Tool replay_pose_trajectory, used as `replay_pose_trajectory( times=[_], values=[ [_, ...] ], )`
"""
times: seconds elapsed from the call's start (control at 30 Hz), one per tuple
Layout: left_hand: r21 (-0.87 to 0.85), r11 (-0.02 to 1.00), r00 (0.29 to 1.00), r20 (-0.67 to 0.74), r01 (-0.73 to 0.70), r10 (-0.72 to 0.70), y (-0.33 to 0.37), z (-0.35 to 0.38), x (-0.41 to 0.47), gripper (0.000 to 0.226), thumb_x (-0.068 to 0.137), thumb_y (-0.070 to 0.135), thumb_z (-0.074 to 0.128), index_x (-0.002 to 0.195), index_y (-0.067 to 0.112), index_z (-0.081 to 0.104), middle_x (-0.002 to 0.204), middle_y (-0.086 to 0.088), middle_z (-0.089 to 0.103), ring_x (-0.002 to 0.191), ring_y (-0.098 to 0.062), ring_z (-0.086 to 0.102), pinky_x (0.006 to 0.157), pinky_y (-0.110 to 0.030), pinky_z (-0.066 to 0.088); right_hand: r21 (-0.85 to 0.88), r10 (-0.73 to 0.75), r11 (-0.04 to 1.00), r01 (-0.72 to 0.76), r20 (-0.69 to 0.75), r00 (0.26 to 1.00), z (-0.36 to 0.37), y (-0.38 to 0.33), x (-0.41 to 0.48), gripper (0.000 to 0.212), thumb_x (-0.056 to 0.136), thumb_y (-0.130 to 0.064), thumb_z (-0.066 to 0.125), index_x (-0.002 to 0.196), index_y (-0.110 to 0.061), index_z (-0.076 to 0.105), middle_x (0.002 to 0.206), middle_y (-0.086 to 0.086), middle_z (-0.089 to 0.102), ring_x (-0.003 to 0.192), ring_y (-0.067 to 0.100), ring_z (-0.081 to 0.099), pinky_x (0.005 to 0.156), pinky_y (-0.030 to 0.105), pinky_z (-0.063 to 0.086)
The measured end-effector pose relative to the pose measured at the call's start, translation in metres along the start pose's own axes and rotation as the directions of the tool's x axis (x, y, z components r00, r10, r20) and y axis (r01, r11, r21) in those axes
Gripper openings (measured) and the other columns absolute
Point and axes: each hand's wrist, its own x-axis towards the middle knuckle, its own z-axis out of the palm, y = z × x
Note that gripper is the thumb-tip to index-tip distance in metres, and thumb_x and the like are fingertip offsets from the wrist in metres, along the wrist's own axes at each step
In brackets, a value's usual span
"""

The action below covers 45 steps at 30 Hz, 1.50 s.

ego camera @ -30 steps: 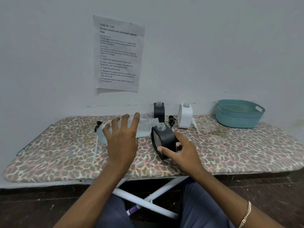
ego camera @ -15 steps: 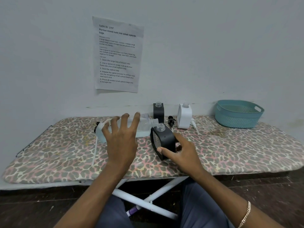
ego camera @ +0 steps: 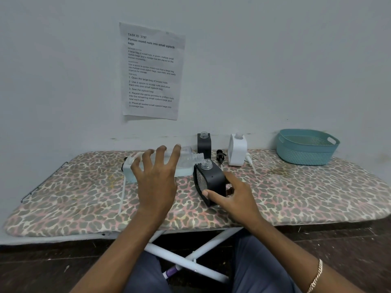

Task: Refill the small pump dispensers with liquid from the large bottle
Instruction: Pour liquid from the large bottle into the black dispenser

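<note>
A large clear bottle (ego camera: 187, 162) with a little pale liquid lies tipped sideways above the board. Its open mouth meets the neck of a black pump dispenser (ego camera: 211, 178) that has no pump on it. My left hand (ego camera: 157, 182) grips the bottle from above with its fingers spread over the body. My right hand (ego camera: 234, 197) holds the tilted black dispenser, thumb on its front and fingers behind. A second black dispenser (ego camera: 204, 143) and a white dispenser (ego camera: 238, 150) stand open-necked by the wall.
The leopard-print ironing board (ego camera: 84, 197) carries everything. A black pump head (ego camera: 220, 156) and a white pump (ego camera: 249, 162) lie between the back dispensers. Another pump with a white tube (ego camera: 122, 195) lies left of the bottle. A teal basket (ego camera: 304, 149) sits far right.
</note>
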Motion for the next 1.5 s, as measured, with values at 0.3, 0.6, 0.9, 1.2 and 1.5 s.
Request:
replay_pose_trajectory(
  times=[0.3, 0.6, 0.9, 1.2, 1.5],
  values=[
    [-0.006, 1.0, 1.0, 0.002, 0.0, 0.0, 0.0, -0.001, 0.0, 0.094, 0.066, 0.003, 0.088, 0.148, 0.029, 0.051, 0.14, -0.01, 0.059, 0.126, -0.041, 0.052, 0.1, -0.06, 0.038, -0.02, -0.008, 1.0, 0.008, -0.001, 1.0, 0.0, 0.002, 0.001, 0.042, 0.08, -0.047, 0.087, 0.112, -0.056, 0.06, 0.106, -0.024, 0.074, 0.1, -0.004, 0.068, 0.078, 0.017, 0.056],
    [0.012, 1.0, 1.0, 0.002, 0.002, -0.002, 0.0, -0.001, 0.001, 0.093, 0.067, 0.001, 0.085, 0.148, 0.03, 0.051, 0.14, -0.01, 0.059, 0.126, -0.04, 0.051, 0.1, -0.06, 0.037, -0.02, 0.003, 1.0, -0.003, -0.004, 1.0, 0.0, 0.0, 0.001, 0.043, 0.081, -0.042, 0.088, 0.111, -0.056, 0.059, 0.105, -0.026, 0.072, 0.101, -0.009, 0.065, 0.076, 0.011, 0.053],
    [0.03, 1.0, 1.0, 0.001, -0.004, 0.004, 0.001, 0.0, 0.001, 0.093, 0.067, 0.0, 0.084, 0.148, 0.031, 0.051, 0.14, -0.009, 0.059, 0.126, -0.04, 0.051, 0.1, -0.06, 0.037, -0.013, 0.027, 1.0, -0.027, 0.005, 1.0, 0.0, 0.001, 0.0, 0.045, 0.082, -0.041, 0.087, 0.118, -0.049, 0.06, 0.107, -0.022, 0.073, 0.1, -0.008, 0.066, 0.074, 0.011, 0.052],
    [0.027, 1.0, 1.0, 0.004, -0.004, 0.004, 0.002, 0.0, 0.0, 0.091, 0.07, 0.0, 0.082, 0.149, 0.032, 0.05, 0.141, -0.008, 0.058, 0.127, -0.039, 0.051, 0.101, -0.059, 0.036, -0.042, 0.04, 0.998, -0.039, 0.028, 0.999, 0.001, 0.009, 0.002, 0.053, 0.084, -0.046, 0.084, 0.132, -0.039, 0.061, 0.111, -0.023, 0.071, 0.101, -0.005, 0.066, 0.08, 0.018, 0.055],
    [0.021, 1.0, 1.0, -0.002, -0.002, 0.002, 0.004, 0.001, 0.0, 0.093, 0.068, -0.002, 0.082, 0.149, 0.031, 0.051, 0.141, -0.008, 0.058, 0.127, -0.039, 0.05, 0.101, -0.06, 0.038, -0.069, 0.038, 0.997, -0.035, 0.031, 0.999, 0.001, 0.011, 0.003, 0.05, 0.087, -0.038, 0.082, 0.131, -0.042, 0.058, 0.112, -0.019, 0.071, 0.102, -0.008, 0.063, 0.078, 0.011, 0.048]
  ],
)
